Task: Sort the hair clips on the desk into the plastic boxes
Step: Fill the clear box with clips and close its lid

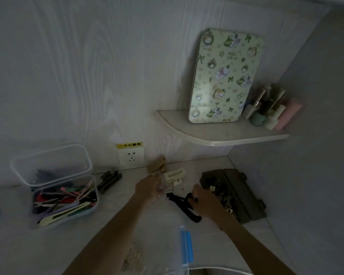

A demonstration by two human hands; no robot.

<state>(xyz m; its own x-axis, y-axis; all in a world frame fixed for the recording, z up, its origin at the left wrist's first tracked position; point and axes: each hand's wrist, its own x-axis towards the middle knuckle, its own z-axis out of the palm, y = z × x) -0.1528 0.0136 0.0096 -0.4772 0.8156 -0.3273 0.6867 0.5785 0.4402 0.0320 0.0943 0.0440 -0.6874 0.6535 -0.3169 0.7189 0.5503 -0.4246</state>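
Left hand (147,188) pinches a clear claw clip (164,188) at its fingertips, mid-desk. Right hand (204,201) grips a black claw clip (184,206) – clip lies on the desk (127,225), trailing near-left of the fingers. Clear box (65,197) of flat clips far left; dark box (244,197) just right of right hand.

1. This looks like a home, a dim personal desk nook such as a bedroom or dorm corner.
2. Pale wood-grain panels wall in the desk (127,219).
3. A corner shelf (222,138) carries a cartoon-printed mirror (224,76) and cosmetic bottles (274,114).
4. A wall socket (130,157) under a yellow warning label sits at desk level.
5. A clear plastic box (64,199) holds colourful hair clips.
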